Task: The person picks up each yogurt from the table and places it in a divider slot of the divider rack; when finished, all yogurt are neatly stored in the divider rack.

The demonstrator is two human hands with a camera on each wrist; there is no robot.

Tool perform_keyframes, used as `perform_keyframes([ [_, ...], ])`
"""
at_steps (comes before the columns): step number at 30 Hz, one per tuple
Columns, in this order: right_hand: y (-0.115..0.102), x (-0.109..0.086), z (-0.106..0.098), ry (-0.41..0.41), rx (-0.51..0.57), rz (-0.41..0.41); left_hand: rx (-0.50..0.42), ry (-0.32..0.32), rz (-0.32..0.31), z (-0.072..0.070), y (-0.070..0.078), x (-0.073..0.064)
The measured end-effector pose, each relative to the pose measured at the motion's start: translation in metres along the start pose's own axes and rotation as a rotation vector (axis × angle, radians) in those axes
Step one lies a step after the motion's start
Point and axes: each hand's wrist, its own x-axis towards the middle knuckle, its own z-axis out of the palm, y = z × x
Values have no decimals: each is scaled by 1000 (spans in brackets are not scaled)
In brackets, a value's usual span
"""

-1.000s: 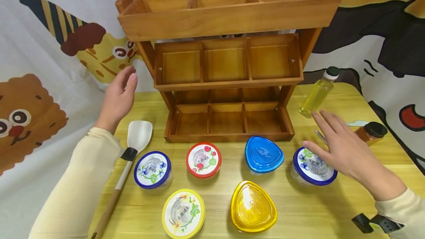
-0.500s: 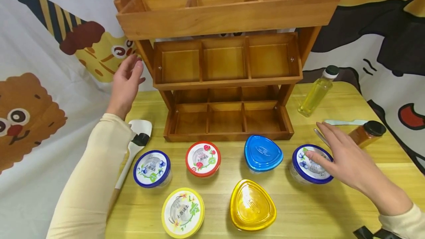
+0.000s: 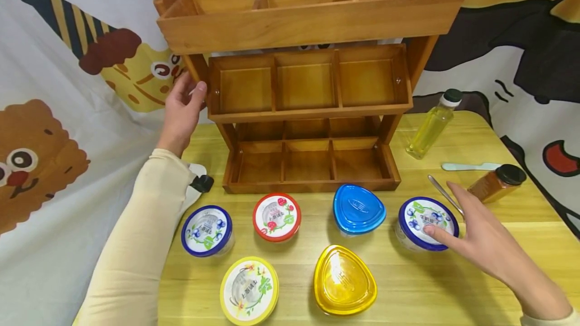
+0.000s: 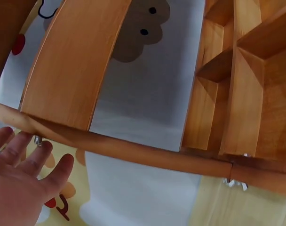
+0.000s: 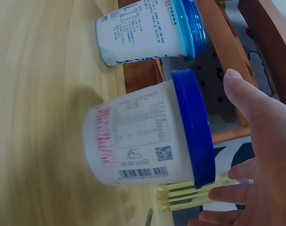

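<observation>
A three-tier wooden shelf rack (image 3: 308, 109) with divided compartments stands at the table's back. My left hand (image 3: 181, 114) is at the rack's left post, palm toward it. In the left wrist view its fingers (image 4: 32, 160) are spread and slightly bent close to the post; whether they touch is unclear. My right hand (image 3: 482, 238) hovers beside and over a blue-lidded pudding cup (image 3: 423, 225) with blueberries on its lid. In the right wrist view a gap shows between the thumb (image 5: 246, 92) and that cup, and the hand holds nothing.
Nearby stand a second blueberry cup (image 3: 206, 230), a red-lidded cup (image 3: 277, 217), a yellow-lidded cup (image 3: 249, 291), and triangular blue (image 3: 359, 209) and yellow (image 3: 345, 280) lidded tubs. An oil bottle (image 3: 430, 130), spreader (image 3: 468, 166), spoon (image 3: 444, 192) and spice jar (image 3: 496, 184) are right; a spatula (image 3: 197, 171) left.
My left hand has moved right, up to the rack's left post, and its sleeve now covers most of the spatula. My right hand has shifted slightly right and lower, uncovering the spreader and more of the spoon.
</observation>
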Motion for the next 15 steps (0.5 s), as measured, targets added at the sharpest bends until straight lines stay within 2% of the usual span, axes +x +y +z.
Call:
perform_keyframes([
  [7, 5, -12, 12, -45, 51, 75, 7, 37, 12, 7, -2, 5],
  [12, 5, -17, 22, -1, 112, 69, 18, 73, 47, 12, -4, 11],
  [15, 5, -18, 27, 30, 145, 60, 26, 76, 45, 12, -4, 14],
])
